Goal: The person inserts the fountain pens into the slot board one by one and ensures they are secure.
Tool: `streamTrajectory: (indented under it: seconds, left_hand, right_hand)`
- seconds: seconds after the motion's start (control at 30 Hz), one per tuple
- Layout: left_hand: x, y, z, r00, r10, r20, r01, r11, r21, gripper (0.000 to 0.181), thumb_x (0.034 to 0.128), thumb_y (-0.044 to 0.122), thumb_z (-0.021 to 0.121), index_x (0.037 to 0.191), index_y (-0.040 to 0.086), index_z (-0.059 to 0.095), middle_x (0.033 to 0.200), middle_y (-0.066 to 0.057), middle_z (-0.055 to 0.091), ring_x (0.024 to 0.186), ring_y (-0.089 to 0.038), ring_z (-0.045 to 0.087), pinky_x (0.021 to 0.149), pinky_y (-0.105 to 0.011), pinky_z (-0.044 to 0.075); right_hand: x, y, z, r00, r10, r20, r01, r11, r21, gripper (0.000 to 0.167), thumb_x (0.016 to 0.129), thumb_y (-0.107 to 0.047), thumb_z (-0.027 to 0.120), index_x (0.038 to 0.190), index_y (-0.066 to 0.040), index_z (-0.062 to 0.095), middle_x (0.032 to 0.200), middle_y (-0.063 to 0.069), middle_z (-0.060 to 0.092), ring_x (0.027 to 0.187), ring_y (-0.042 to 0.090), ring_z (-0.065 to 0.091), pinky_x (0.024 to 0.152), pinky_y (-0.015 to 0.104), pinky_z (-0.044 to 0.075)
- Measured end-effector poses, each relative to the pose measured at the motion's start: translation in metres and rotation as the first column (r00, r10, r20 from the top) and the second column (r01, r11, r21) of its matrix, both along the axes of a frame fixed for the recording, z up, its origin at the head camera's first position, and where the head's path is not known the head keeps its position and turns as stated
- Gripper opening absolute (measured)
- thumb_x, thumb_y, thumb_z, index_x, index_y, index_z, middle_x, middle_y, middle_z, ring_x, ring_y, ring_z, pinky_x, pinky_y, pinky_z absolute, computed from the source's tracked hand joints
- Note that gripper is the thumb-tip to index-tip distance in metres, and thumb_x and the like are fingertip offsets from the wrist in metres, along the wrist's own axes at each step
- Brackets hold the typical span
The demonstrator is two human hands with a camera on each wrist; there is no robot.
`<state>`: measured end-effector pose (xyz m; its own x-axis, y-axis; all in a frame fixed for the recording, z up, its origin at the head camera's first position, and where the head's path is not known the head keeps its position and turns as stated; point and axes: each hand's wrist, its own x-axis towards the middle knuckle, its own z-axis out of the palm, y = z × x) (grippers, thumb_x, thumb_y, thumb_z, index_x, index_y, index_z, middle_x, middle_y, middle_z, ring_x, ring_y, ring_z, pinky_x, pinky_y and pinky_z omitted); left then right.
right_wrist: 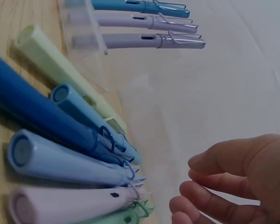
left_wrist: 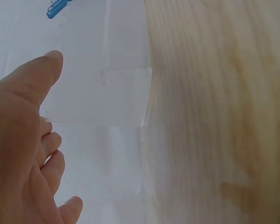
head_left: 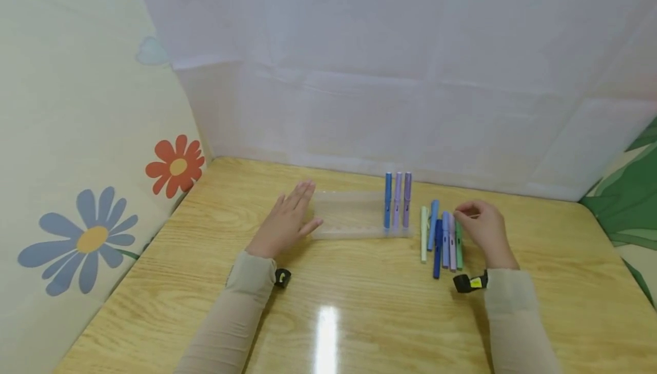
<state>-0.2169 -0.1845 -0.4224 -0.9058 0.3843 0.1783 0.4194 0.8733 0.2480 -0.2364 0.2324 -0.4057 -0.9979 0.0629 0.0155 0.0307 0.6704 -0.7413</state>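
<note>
Three racked pens [head_left: 397, 200] rest in the clear rack [head_left: 349, 213]. The left hand [head_left: 284, 221], unclenched, is at its left end; the right hand [head_left: 487, 237], grasping nothing, is near six loose pens [head_left: 445, 243] right of it.

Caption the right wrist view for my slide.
Right hand near six loose capped pens, three more pens in a translucent rack.

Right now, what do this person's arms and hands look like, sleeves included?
The left hand and right hand are bare. The left sleeve and right sleeve are long and beige, with greyish cuffs. A small black device sits at each cuff; the right one shows a yellow patch.
</note>
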Motion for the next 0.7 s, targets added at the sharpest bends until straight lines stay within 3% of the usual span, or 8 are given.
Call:
streamTrajectory:
  seconds: [0.27, 0.47, 0.7]
  left_hand:
    - [-0.0002, 0.0010, -0.0004, 1.000, -0.003, 0.005, 0.003, 1.000, 0.000, 0.083, 0.1046, 0.044, 0.053, 0.161, -0.001, 0.012, 0.168, -0.019, 0.012, 0.155, -0.033, 0.011, 0.122, -0.062, 0.017]
    - [-0.0001, -0.0005, -0.0012, 1.000, 0.003, 0.003, -0.003, 1.000, 0.001, 0.082, 0.1048, 0.043, 0.053, 0.161, -0.001, 0.012, 0.167, -0.019, 0.013, 0.155, -0.034, 0.012, 0.122, -0.061, 0.017]
    - [-0.0005, -0.0010, -0.0016, 1.000, 0.002, 0.001, -0.002, 1.000, 0.001, 0.082, 0.1049, 0.043, 0.053, 0.161, -0.001, 0.012, 0.168, -0.018, 0.013, 0.155, -0.033, 0.012, 0.122, -0.061, 0.017]
  right_hand:
    - [0.0027, 0.0087, -0.0054, 0.994, -0.020, 0.103, 0.017, 0.999, 0.027, 0.033, 0.100, -0.017, 0.060, 0.121, 0.008, 0.061, 0.116, 0.027, 0.062, 0.101, 0.036, 0.060, 0.082, 0.044, 0.055]
    - [0.0005, 0.0095, -0.0088, 0.979, -0.038, 0.201, 0.034, 0.999, 0.024, 0.037, 0.101, -0.019, 0.058, 0.125, 0.009, 0.057, 0.115, 0.028, 0.063, 0.097, 0.034, 0.064, 0.079, 0.041, 0.057]
    - [-0.0003, 0.0097, -0.0100, 0.966, -0.052, 0.254, 0.042, 0.998, 0.045, 0.038, 0.099, -0.018, 0.059, 0.121, 0.012, 0.057, 0.105, 0.027, 0.065, 0.090, 0.032, 0.064, 0.070, 0.036, 0.055]
